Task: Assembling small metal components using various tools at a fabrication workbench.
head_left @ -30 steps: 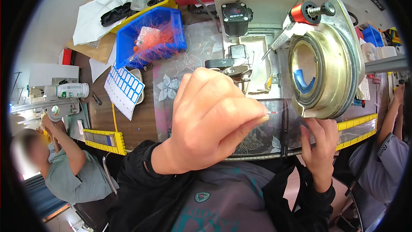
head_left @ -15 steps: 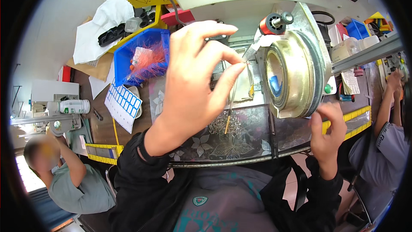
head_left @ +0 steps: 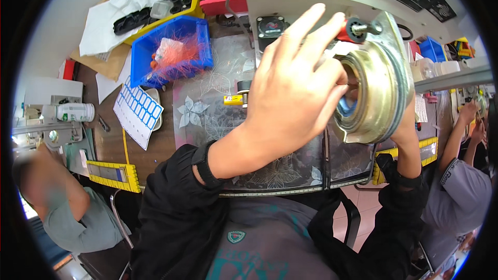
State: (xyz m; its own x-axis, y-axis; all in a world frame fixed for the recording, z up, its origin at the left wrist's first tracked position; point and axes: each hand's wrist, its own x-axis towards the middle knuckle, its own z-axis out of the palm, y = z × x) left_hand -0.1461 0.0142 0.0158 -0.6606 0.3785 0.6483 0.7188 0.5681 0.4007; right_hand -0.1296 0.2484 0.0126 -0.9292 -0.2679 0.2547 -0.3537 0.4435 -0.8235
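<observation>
Left fingers (head_left: 302, 30) partly hide the red spool (head_left: 355, 30) and brass-coloured ring (head_left: 381, 98).

Ring (head_left: 383, 93) — smooth, glossy metal; blue bin (head_left: 139, 63) — plastic.

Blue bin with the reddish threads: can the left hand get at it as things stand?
Probably yes: the blue bin is open-topped and nothing visible blocks the way from the left hand, though it would first have to come away from the metal ring.
</observation>
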